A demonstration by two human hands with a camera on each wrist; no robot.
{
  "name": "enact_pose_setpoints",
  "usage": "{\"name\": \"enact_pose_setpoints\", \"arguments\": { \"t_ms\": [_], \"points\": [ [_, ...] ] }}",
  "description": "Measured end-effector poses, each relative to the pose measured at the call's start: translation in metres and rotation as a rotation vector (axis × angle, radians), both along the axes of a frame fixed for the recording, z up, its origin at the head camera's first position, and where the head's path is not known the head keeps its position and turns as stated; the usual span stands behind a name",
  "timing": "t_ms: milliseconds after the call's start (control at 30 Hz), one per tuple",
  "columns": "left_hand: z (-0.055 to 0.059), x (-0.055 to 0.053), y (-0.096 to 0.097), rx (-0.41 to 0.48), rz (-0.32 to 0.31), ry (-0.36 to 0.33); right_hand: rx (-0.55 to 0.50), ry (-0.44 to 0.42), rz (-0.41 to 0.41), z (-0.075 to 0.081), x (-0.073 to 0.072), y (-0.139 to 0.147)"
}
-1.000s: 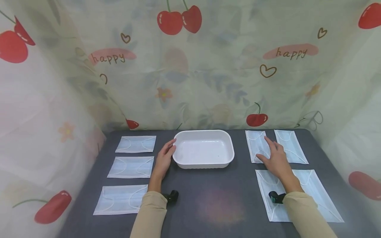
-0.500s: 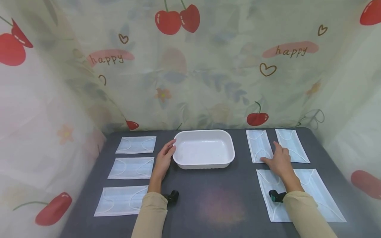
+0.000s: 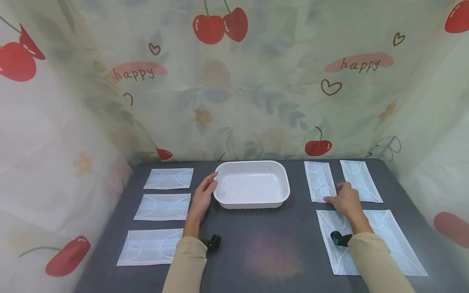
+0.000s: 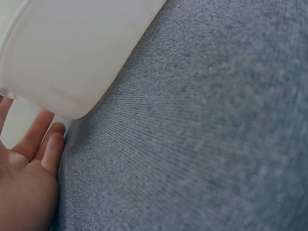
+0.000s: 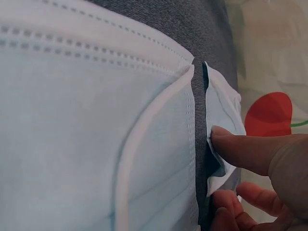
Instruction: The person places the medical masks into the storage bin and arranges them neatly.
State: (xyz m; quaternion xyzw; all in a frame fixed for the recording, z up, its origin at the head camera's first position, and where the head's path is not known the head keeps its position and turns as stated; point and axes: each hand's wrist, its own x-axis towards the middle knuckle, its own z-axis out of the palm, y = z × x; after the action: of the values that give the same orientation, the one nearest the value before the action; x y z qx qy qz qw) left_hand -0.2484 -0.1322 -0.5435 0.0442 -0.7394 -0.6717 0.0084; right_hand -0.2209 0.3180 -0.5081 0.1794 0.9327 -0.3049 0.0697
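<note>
Catching the mask between thumb and fingertips at its near end would probably lift it with least creasing; it lies on the tabletop, right of the white tray and beside a second mask. The right hand bends its fingers, thumb on the mask's edge, though whether that grip pinches I cannot tell, while the left hand reaches nearly straight, unclenched fingers to the tray's left rim.

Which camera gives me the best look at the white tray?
The head view: it shows the white tray nearly whole, inside included. The left wrist view has only a cropped piece of its outside; the right wrist view shows none.
</note>
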Motion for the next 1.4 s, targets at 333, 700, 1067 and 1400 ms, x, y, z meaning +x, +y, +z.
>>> {"name": "enact_pose_setpoints", "arguments": {
  "t_ms": [333,700,1067,1400],
  "points": [
    [0.028,0.013,0.003,-0.012,-0.036,-0.055,-0.035,-0.044,0.022,0.003,-0.003,0.003],
    [0.001,0.000,-0.001,0.000,-0.017,-0.038,-0.101,-0.078,0.013,0.006,0.001,0.006],
    [-0.003,-0.001,-0.003,-0.013,-0.022,-0.021,-0.154,0.065,-0.019,0.002,0.007,0.007],
    [-0.002,0.000,-0.002,-0.018,-0.017,-0.022,-0.346,0.238,-0.122,-0.001,0.012,0.010]
  ]
}}
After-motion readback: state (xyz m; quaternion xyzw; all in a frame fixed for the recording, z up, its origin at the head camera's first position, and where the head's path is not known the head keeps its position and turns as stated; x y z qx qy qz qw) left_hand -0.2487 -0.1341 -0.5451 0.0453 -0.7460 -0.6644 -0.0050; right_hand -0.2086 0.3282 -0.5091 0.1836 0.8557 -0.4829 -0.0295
